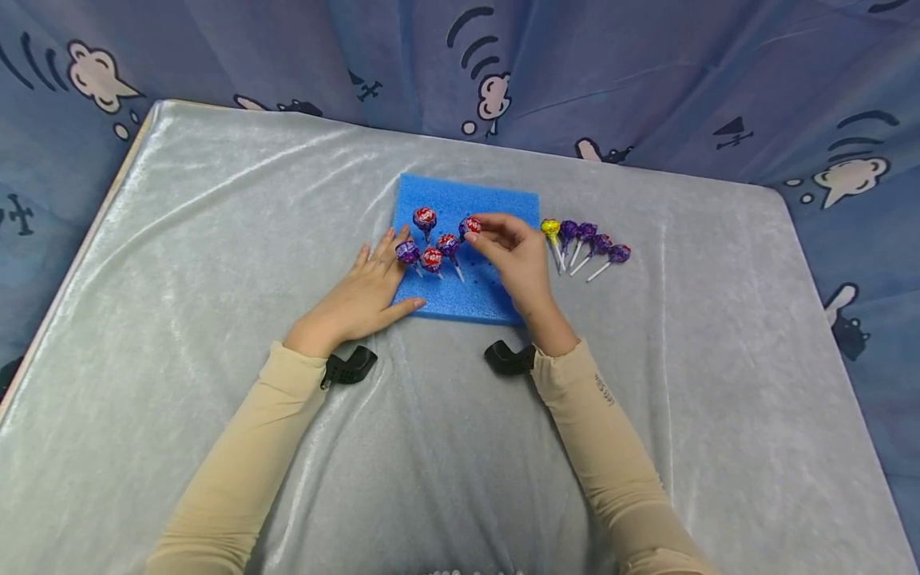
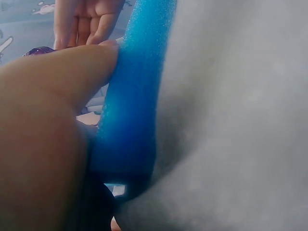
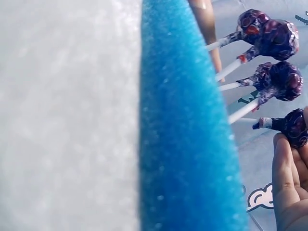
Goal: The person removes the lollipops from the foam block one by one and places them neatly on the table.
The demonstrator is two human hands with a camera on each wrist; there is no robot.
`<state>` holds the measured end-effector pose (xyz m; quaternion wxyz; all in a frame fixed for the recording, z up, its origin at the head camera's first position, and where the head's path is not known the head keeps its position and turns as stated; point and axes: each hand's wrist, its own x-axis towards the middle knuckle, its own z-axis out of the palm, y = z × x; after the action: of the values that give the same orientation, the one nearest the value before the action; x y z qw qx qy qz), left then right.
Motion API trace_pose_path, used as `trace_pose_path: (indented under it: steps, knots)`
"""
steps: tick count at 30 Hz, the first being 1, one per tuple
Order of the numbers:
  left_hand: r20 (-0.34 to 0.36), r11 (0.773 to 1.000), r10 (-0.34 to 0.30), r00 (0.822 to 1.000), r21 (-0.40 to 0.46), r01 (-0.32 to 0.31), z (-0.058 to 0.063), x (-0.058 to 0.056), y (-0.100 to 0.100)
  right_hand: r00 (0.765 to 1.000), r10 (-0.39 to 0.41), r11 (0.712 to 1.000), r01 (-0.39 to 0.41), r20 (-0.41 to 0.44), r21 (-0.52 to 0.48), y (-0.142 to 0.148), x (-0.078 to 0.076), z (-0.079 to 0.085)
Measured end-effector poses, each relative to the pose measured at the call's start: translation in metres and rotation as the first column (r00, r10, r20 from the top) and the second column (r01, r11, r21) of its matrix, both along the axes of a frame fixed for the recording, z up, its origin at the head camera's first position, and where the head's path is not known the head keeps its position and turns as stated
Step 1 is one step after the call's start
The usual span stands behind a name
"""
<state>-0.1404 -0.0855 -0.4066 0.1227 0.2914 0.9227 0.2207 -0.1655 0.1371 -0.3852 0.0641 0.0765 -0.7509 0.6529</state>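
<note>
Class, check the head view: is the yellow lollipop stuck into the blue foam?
No, the yellow lollipop lies on the grey cloth beside the blue foam.

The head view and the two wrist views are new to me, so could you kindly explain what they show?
There is no machine here: the bare left hand and right hand are a person's. A camera worn on the head takes the wide picture, looking forward and down; one on each wrist takes a close-up. On the pale grey cloth lies a blue foam block with four lollipops standing in it. The left hand rests on its left edge. The right hand pinches a fifth lollipop by its head; I cannot tell whether its stick is in the foam. Right of the block lie five more lollipops, one yellow and four mainly purple.
</note>
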Motion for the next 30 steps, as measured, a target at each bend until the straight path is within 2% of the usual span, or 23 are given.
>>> trace_pose_path:
  steps: [8,17,23,28,30]
  knots:
    - [-0.016,1.000,-0.008,1.000,-0.007,0.008,0.001,-0.002,-0.002,0.998,-0.026,0.991,0.033,0.050,-0.126,0.004,-0.001,0.005]
    - [-0.007,1.000,-0.001,1.000,-0.011,0.001,-0.001,0.000,-0.001,0.999,-0.025,0.976,0.031,0.032,-0.217,0.015,0.003,0.012]
    - [-0.002,1.000,0.003,1.000,-0.011,-0.003,-0.002,0.000,0.000,0.998,-0.021,0.962,0.035,0.056,-0.270,0.038,0.010,0.017]
    - [-0.003,1.000,0.002,1.000,-0.008,-0.002,-0.002,0.000,0.001,0.993,0.004,0.930,0.040,0.120,-0.364,0.064,0.017,0.021]
    - [-0.003,1.000,0.002,1.000,-0.009,-0.002,-0.001,0.000,0.001,0.989,0.009,0.929,0.045,0.145,-0.367,0.073,0.018,0.022]
